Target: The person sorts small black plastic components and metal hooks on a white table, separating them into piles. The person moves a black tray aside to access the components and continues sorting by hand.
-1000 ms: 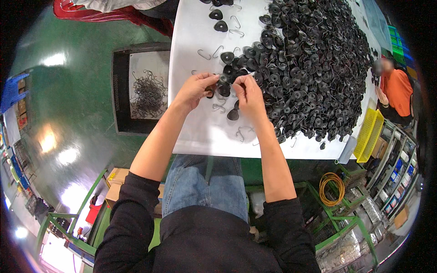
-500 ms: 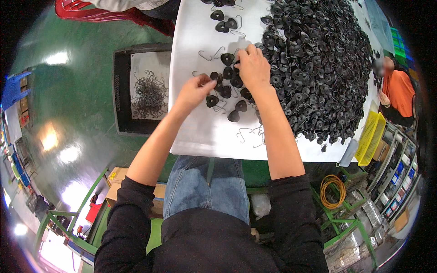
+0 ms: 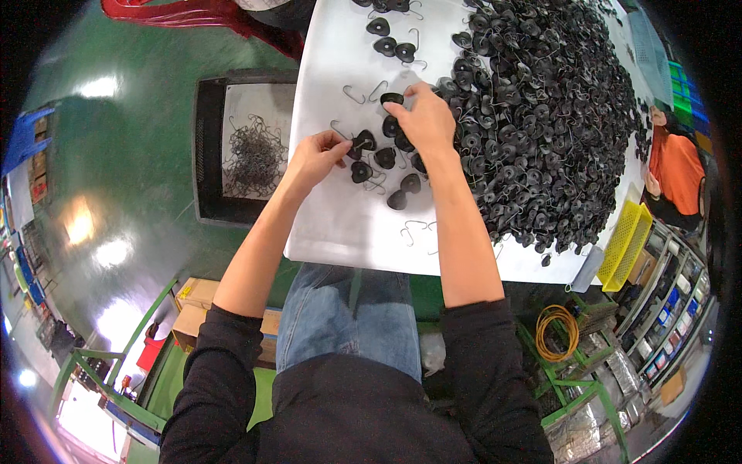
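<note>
Disc of dull black, rubber-like material [image 3: 392,98] sits tipped at my right hand [image 3: 429,124], above the white tabletop or resting on it; can't tell which. Right thumb and index are narrow around its edge, pinching it. Left hand [image 3: 313,158]: thumb and index nearly together, tips against or just beside a rounded black disc with a small centre hole [image 3: 363,141]. Can't tell whether they grip anything.

Handling, my judgement: pinch at the rim, keep the centre hole uncovered, light pressure. Separate single pieces first, since overlapped ones probably drag their neighbours. Watch for snags on the loose bent silver wire hooks [image 3: 353,96]. Keep both hands close so nothing crosses far.

Just nearer me than the right hand: more loose black discs [image 3: 385,158], some touching. Right of that, a big heap of black discs tangled with wire hooks [image 3: 533,124] covers much of the white smooth tabletop [image 3: 332,236]. Left of the table: black rectangular plastic tray [image 3: 204,147] with a tangled pile of thin grey wire hooks [image 3: 253,155] in it. Far right: yellow perforated plastic basket [image 3: 624,247] and a person in orange [image 3: 675,174].

Labels: none seen on the discs or hooks. Rack of small coloured packs [image 3: 672,301] at lower right may carry print; too small to read.
</note>
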A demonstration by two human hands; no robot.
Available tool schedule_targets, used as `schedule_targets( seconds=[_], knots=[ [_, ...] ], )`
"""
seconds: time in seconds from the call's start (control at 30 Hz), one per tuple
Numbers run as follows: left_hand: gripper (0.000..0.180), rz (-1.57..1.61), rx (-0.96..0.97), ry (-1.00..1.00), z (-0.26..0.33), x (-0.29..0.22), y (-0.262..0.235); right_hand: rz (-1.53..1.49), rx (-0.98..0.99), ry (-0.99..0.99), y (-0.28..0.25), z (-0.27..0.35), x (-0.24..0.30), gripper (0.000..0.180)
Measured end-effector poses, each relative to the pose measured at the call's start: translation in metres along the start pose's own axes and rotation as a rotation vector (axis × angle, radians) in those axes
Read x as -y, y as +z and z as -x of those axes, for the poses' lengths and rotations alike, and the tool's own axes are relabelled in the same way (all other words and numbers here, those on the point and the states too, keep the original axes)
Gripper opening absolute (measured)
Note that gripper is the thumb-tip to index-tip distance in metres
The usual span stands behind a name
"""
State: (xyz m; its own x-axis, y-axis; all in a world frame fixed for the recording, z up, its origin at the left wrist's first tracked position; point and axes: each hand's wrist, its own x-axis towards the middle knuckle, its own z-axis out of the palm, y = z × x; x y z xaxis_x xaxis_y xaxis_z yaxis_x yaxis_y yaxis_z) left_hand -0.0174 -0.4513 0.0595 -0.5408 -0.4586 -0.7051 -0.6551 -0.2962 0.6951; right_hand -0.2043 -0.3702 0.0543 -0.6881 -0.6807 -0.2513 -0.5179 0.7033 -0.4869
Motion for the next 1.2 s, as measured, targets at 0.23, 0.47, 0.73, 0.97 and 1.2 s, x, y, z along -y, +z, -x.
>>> schedule_targets(
  seconds=[0.23, 0.47, 0.73, 0.97, 1.2],
  knots=[
    [0.018, 0.459, 0.183, 0.026, 0.009, -0.006, -0.007, -0.783, 0.385, 0.196, -0.039, 0.008, -0.004, 0.025],
    [0.013, 0.487, 0.306, 0.118, 0.018, -0.014, -0.015, -1.156, 0.494, 0.277, -0.046, 0.048, -0.002, 0.021],
    [0.014, 0.346, 0.43, 0.219, 0.032, -0.022, -0.024, -1.086, 0.714, 0.292, -0.034, 0.05, 0.021, 0.023],
    [0.017, 0.56, 0.292, 0.084, 0.032, -0.02, -0.021, -0.468, 0.153, -0.35, -0.02, 0.066, 0.022, 0.014],
    [0.02, 0.876, 0.215, 0.055, 0.021, -0.011, -0.032, 0.074, -0.002, -0.009, -0.009, 0.043, 0.009, 0.027]
  ],
)
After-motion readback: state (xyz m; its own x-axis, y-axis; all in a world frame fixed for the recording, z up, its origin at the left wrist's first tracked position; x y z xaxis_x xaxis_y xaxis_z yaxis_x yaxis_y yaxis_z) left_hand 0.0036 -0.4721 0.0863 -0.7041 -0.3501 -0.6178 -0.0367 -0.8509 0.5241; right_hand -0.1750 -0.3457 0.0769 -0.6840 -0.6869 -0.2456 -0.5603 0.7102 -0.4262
